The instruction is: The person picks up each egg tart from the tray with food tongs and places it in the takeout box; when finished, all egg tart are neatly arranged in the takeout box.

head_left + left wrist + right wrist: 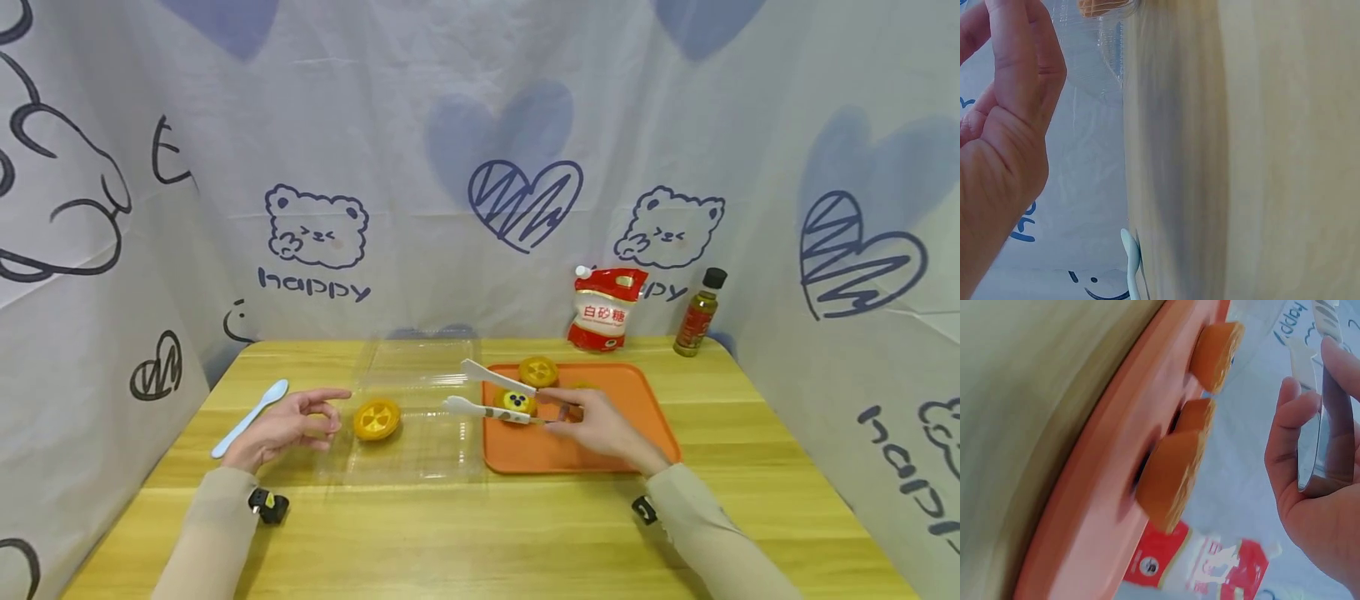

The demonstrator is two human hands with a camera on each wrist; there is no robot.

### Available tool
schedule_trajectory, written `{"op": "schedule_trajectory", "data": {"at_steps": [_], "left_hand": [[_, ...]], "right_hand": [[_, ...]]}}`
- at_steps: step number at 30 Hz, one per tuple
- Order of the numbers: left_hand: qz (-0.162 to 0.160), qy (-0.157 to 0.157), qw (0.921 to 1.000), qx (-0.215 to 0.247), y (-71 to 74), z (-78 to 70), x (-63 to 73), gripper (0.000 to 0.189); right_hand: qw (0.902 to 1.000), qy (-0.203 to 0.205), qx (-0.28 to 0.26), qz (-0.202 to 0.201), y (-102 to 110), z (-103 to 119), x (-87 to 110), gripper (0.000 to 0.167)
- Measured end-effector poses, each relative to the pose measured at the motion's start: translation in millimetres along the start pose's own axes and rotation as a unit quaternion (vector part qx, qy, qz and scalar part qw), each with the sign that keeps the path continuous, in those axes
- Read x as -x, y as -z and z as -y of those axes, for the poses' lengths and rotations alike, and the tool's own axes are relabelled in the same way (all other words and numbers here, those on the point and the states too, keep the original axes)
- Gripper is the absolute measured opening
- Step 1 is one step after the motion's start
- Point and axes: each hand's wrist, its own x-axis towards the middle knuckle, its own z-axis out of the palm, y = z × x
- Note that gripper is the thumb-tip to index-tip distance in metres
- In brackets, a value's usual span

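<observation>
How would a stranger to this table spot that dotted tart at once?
On the wooden table, find the orange tray right of the clear plastic container. Near the tray's left edge, seen between the arms of the tongs, sits a round tart. Dark spots on its pale centre set it apart from the spotless yellow tart just behind it.

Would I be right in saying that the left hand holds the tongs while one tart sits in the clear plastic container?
Not quite: the right hand holds the tongs, as the head view shows. One tart does sit in the clear plastic container.
</observation>
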Motion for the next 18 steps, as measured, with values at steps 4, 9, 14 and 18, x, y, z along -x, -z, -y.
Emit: {"op": "schedule_trajectory", "data": {"at_steps": [4,9,14,18], "left_hand": [[-0.001,0.001,1.0,-0.002,0.6,0.4,0.4,0.071],[-0.003,0.001,1.0,0.0,-0.5,0.1,1.4,0.071],[-0.003,0.001,1.0,0.001,-0.6,0.2,0.9,0.07],[-0.004,0.002,1.0,0.0,0.4,0.0,0.6,0.071]], "right_hand": [[1.0,-0.001,0.003,-0.001,9.0,-8.9,7.8,0.047],[0.9999,-0.007,0.006,-0.006,23.5,-17.8,15.8,0.048],[0.9996,-0.021,0.002,-0.018,37.6,-27.8,26.5,0.049],[0.9995,-0.021,0.012,-0.021,46.0,-35.0,34.9,0.048]]}}
